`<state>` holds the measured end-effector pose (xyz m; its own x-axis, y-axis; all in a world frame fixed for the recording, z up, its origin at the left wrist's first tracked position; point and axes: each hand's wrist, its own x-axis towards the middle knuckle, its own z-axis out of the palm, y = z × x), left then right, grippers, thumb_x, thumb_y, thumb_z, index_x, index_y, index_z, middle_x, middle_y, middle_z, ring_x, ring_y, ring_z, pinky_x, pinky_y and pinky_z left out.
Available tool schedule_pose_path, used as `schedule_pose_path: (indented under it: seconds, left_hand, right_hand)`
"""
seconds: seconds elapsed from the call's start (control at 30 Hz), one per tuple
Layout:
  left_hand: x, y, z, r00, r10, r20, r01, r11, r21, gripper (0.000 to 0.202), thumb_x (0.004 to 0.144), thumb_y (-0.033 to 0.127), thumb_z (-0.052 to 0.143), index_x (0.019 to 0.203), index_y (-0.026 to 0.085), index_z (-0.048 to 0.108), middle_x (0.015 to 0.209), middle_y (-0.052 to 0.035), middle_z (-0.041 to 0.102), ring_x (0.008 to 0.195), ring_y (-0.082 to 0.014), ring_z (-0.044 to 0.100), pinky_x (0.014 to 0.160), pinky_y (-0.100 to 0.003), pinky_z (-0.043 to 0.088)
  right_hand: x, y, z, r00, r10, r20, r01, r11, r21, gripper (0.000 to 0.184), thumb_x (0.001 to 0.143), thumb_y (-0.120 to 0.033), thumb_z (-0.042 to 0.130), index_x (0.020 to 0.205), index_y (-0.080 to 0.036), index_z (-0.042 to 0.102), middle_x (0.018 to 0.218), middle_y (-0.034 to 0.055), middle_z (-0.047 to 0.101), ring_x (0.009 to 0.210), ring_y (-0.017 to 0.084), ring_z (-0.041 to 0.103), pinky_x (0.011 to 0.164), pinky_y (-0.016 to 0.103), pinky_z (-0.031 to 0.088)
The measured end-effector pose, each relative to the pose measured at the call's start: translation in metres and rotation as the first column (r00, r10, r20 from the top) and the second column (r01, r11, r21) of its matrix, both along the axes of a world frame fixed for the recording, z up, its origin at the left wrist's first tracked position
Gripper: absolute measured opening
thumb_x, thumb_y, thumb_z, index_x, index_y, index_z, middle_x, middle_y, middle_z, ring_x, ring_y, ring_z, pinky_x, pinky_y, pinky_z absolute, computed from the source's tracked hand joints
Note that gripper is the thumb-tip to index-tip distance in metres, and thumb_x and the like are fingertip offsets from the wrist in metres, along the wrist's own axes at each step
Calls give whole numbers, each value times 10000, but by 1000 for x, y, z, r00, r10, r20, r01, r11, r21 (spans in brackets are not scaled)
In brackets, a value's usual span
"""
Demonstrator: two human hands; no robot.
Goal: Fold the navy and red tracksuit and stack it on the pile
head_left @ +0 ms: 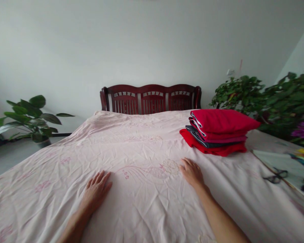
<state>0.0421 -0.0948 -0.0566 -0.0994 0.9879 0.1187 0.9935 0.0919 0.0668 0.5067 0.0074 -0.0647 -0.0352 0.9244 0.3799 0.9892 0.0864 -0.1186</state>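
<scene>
- My left hand (97, 189) lies flat, palm down, on the pink bedsheet (142, 148), fingers stretched forward and slightly spread; it grips nothing.
- My right hand (192, 172) rests the same way, palm down with the fingers loosely apart, touching the sheet just beside an embroidered flower (170, 166); it holds nothing either.
- The sheet covers the whole bed up to the dark wooden headboard (150, 98). It lies spread out but creased, with wrinkles running across the middle between my hands and toward the near edge.
- A stack of folded clothes (218, 131), mostly red with one dark piece in the middle, sits on the sheet ahead of my right hand, near it but not touching.
- As I judge it, the folding looks done, since the pile is squared up and no loose garment lies anywhere in view; what is left under my palms is the rumpled cloth itself.
- At the right edge a white board (286, 165) carries a pair of scissors (277, 175) and some coloured bits I cannot make out.
- Leafy plants stand on both sides: one on the floor to the left (27, 118), a denser clump to the right (263, 94).
</scene>
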Motion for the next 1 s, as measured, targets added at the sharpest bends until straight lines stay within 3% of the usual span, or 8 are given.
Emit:
schedule_pose_path:
  seconds: [0.2, 0.77, 1.0]
  left_hand:
    - [1, 1, 1, 1000, 1, -13, -1, 1000, -8, 547, 984, 410, 326, 1483, 218, 445, 1574, -102, 394, 1467, -282, 306, 1188, -437, 215]
    - [9, -1, 4, 1000, 15, 3, -15, 1000, -10, 549, 988, 408, 302, 1483, 214, 439, 1580, -104, 380, 1478, -290, 281, 1196, -442, 188]
    - [10, 2, -1, 999, 35, 6, -35, 999, -10, 540, 983, 389, 324, 1485, 227, 441, 1574, -100, 394, 1478, -291, 285, 1198, -472, 194]
  right_hand:
    - [3, 2, 0, 1000, 21, -7, -20, 1000, 12, 449, 937, -304, 396, 1307, -151, 599, 1381, 137, 589, 1290, 251, 520, 1093, 392, 375]
    - [4, 4, 1, 999, 20, -28, -20, 1000, -3, 441, 931, -291, 389, 1297, -183, 610, 1377, 122, 599, 1281, 241, 537, 1094, 390, 393]
    - [7, 3, -2, 974, 48, -219, -42, 999, 31, 396, 877, -286, 431, 1193, -228, 663, 1329, 114, 626, 1276, 282, 549, 1113, 460, 402]
